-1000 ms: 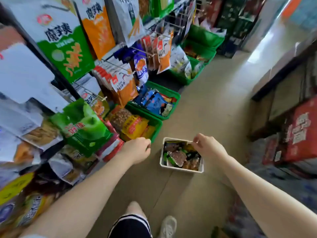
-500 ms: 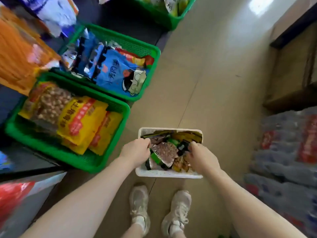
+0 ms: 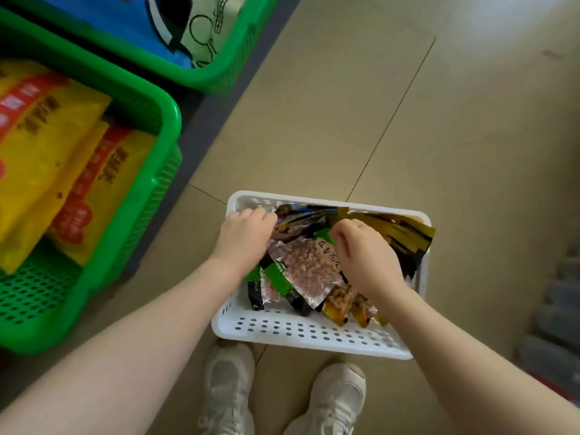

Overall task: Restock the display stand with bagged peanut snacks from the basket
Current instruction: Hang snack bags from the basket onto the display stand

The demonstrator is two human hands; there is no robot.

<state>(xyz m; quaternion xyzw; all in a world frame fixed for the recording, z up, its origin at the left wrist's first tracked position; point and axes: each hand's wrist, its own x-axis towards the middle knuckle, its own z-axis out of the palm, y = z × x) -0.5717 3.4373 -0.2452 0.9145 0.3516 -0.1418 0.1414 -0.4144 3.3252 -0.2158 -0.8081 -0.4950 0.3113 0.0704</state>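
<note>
White basket (image 3: pixel 301 335): sitting on the tan tiled floor (image 3: pixel 408 120), just ahead of two pale sneakers (image 3: pixel 335 400); holding a jumble of snack bags.

Peanut bag (image 3: pixel 309 268): lying on top of the pile near the basket's middle, between the two hands; showing a clear window of pinkish nuts and a green-and-black edge.

Other bags: overlapping under and beside it, with dark yellow-striped packs (image 3: pixel 405 237) leaning over the far right rim and orange-brown ones (image 3: pixel 340 304) resting at the near side.

Left hand (image 3: pixel 246 238): reaching into the left part of the basket, fingers curled down onto the bags at the far side; cannot tell whether closing on anything.

Right hand (image 3: pixel 365 257): hovering over the right part, thumb and fingers drawn together at the top corner of the peanut bag; looking like a pinch on it, contact partly hidden.

Green crates (image 3: pixel 163 127): standing at the left on the floor, near one carrying yellow-and-red bags (image 3: pixel 47 146), far one carrying a blue bag.
</note>
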